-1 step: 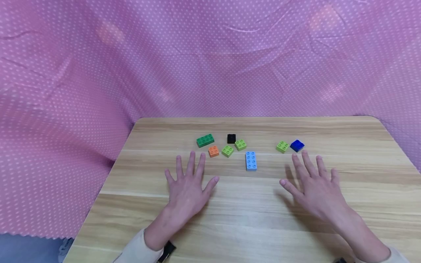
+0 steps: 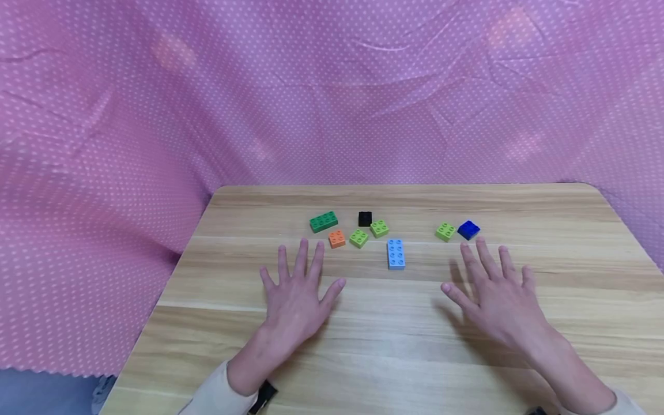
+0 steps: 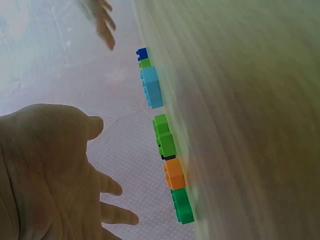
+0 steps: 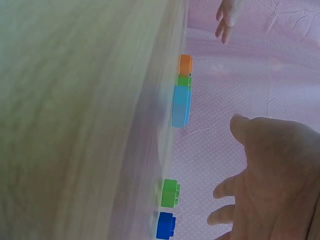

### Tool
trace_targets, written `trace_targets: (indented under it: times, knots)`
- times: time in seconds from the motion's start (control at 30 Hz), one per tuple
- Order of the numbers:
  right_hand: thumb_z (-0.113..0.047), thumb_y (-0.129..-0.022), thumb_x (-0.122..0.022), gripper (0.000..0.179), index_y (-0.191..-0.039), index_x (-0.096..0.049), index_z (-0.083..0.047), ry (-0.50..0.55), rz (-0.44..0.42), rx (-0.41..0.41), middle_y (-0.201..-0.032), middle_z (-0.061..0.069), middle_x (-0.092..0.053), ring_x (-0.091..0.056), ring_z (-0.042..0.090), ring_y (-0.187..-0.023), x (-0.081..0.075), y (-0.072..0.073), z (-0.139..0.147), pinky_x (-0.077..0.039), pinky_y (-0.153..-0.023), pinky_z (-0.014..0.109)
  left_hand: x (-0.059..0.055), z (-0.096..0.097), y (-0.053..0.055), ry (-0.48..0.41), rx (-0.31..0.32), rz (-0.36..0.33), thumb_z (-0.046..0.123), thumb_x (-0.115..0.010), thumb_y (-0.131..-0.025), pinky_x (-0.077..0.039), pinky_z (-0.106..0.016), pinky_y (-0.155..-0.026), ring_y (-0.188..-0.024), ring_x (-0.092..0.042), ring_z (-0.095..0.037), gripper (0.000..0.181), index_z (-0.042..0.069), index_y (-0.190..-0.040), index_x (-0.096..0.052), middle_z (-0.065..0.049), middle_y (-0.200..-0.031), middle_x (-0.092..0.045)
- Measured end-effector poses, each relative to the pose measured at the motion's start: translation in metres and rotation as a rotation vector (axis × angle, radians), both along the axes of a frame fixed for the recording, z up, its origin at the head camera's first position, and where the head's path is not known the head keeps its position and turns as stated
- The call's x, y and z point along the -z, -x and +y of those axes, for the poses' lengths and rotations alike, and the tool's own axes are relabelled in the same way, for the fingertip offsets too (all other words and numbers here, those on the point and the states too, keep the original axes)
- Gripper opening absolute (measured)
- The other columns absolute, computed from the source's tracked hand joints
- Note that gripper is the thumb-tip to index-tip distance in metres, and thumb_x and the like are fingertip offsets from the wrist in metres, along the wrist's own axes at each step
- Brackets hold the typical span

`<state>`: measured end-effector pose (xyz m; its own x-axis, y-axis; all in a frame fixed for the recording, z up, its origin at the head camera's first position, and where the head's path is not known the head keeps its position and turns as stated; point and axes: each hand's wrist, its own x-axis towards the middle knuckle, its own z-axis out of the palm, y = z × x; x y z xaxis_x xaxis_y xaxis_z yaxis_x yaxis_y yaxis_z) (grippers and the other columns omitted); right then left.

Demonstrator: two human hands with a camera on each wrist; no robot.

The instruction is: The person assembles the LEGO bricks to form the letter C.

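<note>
Both hands hover palm down over the table with fingers spread, holding nothing. The left hand (image 2: 294, 302) is nearest the orange brick (image 2: 336, 238) and the dark green brick (image 2: 324, 222). The right hand (image 2: 500, 302) has its fingertips just in front of the dark blue brick (image 2: 469, 230) and a lime green brick (image 2: 445, 231). Between the hands lies a long light blue brick (image 2: 396, 254), studs up. Two more lime bricks, one left (image 2: 359, 238) and one right (image 2: 379, 228), sit beside a black brick (image 2: 365, 218). In the left wrist view the orange brick (image 3: 174, 174) stands on the tabletop.
The wooden table (image 2: 363, 346) has rounded far corners. A pink dotted cloth (image 2: 332, 104) hangs behind it and along its left side. Dark straps (image 2: 263, 396) show at the wrists near the bottom edge.
</note>
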<state>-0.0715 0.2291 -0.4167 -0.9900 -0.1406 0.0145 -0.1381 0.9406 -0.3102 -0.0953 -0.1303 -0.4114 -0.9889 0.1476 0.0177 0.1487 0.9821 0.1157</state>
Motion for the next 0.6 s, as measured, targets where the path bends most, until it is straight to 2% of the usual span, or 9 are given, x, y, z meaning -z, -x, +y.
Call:
trace_targets:
  times: [0.1, 0.17, 0.3, 0.43, 0.6]
  knots:
    - [-0.071, -0.105, -0.041, 0.091, -0.171, -0.009, -0.016, 0.002, -0.011, -0.001, -0.177, 0.013, 0.005, -0.005, 0.061, -0.154, -0.001, 0.001, 0.000, -0.005, -0.110, 0.088, 0.001, 0.000, 0.001, -0.015, 0.009, 0.003, 0.076, -0.033, -0.103, -0.014, -0.087, -0.112, -0.158, -0.010, -0.053, 0.085, 0.026, -0.170, -0.020, -0.014, -0.175, -0.019]
    - [-0.071, -0.105, -0.041, 0.092, -0.171, -0.010, -0.015, -0.006, -0.011, 0.001, -0.176, 0.019, 0.001, -0.009, 0.064, -0.152, -0.003, 0.003, 0.004, -0.009, -0.109, 0.088, 0.002, 0.002, 0.003, -0.043, 0.031, -0.005, 0.075, -0.035, -0.103, -0.015, -0.085, -0.114, -0.158, -0.012, -0.052, 0.084, 0.024, -0.170, -0.022, -0.014, -0.174, -0.021]
    - [-0.067, -0.105, -0.047, 0.095, -0.170, -0.011, -0.008, 0.050, -0.010, 0.017, -0.171, 0.032, -0.009, -0.022, 0.071, -0.143, -0.008, 0.014, 0.018, -0.021, -0.105, 0.089, 0.001, 0.009, 0.009, -0.160, 0.118, -0.045, 0.069, -0.041, -0.105, -0.022, -0.078, -0.118, -0.158, -0.021, -0.048, 0.080, 0.020, -0.168, -0.030, -0.017, -0.172, -0.028]
    - [-0.059, -0.105, -0.056, 0.094, -0.166, -0.020, 0.002, 0.184, -0.010, 0.028, -0.163, 0.041, -0.023, -0.034, 0.072, -0.136, -0.011, 0.031, 0.032, -0.033, -0.101, 0.086, -0.003, 0.024, 0.023, -0.287, 0.189, -0.114, 0.060, -0.053, -0.105, -0.030, -0.070, -0.120, -0.155, -0.031, -0.041, 0.076, 0.017, -0.165, -0.037, -0.016, -0.169, -0.035]
    - [-0.046, -0.107, -0.061, 0.081, -0.159, -0.032, 0.009, 0.322, -0.015, 0.038, -0.155, 0.041, -0.038, -0.051, 0.063, -0.128, -0.005, 0.052, 0.043, -0.046, -0.099, 0.075, -0.002, 0.046, 0.047, -0.358, 0.273, -0.145, 0.050, -0.063, -0.104, -0.034, -0.063, -0.121, -0.152, -0.038, -0.034, 0.071, 0.018, -0.164, -0.039, -0.011, -0.166, -0.041]
